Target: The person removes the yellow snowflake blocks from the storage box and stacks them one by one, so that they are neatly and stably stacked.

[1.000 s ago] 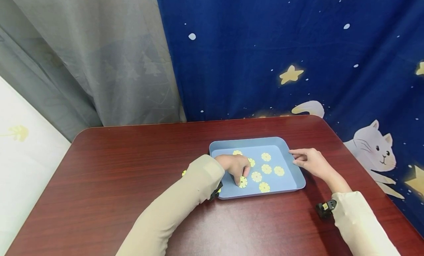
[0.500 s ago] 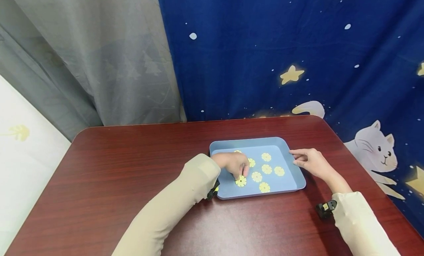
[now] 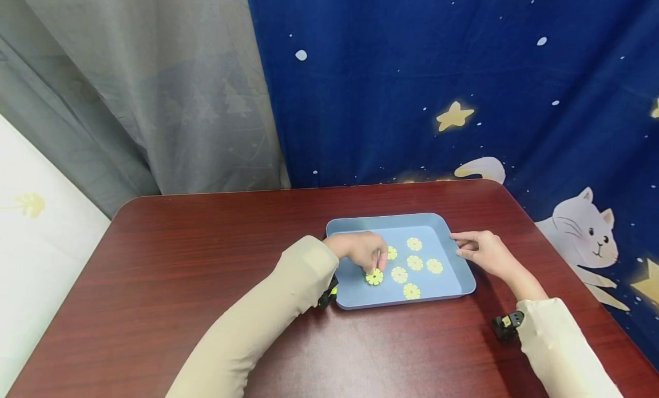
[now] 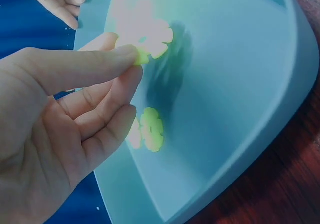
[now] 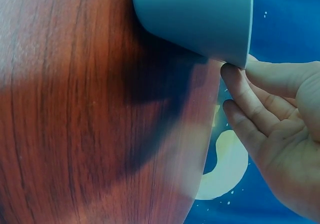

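Note:
My left hand [image 3: 364, 250] is over the left half of a shallow blue tray [image 3: 448, 286], pinching a yellow flower-shaped plastic disc [image 3: 374, 277] between thumb and fingers. In the left wrist view the pinched disc [image 4: 159, 37] is lifted, its shadow falling on the tray floor. Several similar discs [image 3: 411, 291] lie flat and spread out in the tray. At the tray's right end, my right hand [image 3: 486, 254] pinches the rim. In the right wrist view, the thumb and index fingertip meet at the tray wall [image 5: 195, 18]. My left hand hides part of the tray.
The tray stands on a dark red wooden table [image 3: 206, 261], right of its middle. A blue curtain [image 3: 360, 89] with stars and a grey curtain [image 3: 206, 100] hang behind the table. Small black cameras [image 3: 507, 323] are strapped to both wrists.
My left hand has raised the yellow disc off the tray floor and shifted slightly left and back with it. The right hand has kept its place at the rim.

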Motion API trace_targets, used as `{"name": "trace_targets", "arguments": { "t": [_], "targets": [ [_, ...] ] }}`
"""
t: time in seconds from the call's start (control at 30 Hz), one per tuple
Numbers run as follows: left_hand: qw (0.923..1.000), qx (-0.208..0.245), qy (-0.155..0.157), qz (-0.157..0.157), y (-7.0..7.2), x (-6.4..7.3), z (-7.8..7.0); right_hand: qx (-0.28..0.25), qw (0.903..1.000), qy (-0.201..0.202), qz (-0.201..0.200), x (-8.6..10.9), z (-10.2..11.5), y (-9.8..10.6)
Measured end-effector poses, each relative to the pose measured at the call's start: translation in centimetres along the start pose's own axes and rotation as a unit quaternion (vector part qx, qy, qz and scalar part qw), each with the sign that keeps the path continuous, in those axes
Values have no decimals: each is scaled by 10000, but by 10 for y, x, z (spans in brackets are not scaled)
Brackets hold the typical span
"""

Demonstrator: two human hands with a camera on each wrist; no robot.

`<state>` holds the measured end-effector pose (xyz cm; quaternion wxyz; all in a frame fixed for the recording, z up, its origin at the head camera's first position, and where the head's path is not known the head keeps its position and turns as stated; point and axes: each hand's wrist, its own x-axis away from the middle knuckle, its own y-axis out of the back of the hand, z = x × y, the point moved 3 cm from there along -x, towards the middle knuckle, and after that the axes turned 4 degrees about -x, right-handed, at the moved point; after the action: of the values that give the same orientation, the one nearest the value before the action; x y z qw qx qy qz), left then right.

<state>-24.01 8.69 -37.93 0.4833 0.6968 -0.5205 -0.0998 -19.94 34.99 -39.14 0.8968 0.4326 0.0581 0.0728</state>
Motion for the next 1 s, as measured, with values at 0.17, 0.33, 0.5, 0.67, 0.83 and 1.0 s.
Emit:
{"name": "trace_targets", "arguments": {
  "t": [0.17, 0.33, 0.5, 0.67, 0.83, 1.0],
  "targets": [
    [9999, 36, -98, -25, 5, 4, -3, -15, 10000, 1, 10, -1, 1, 0],
    [9997, 72, -203, -88, 10, 9, -4, -30, 10000, 19, 14, -1, 1, 1],
    [9992, 73, -351, -203, 17, 16, -4, -13, 10000, 34, 24, -1, 3, 1],
    [9979, 205, -554, -260, 21, 22, -2, -35, 10000, 21, 35, 0, 3, 0],
    [9974, 114, -610, -378, 23, 26, 3, -27, 10000, 27, 51, 0, 4, 1],
    [9965, -39, -691, -461, 24, 33, 6, -12, 10000, 34, 45, 1, 4, 1]
  ]
}}
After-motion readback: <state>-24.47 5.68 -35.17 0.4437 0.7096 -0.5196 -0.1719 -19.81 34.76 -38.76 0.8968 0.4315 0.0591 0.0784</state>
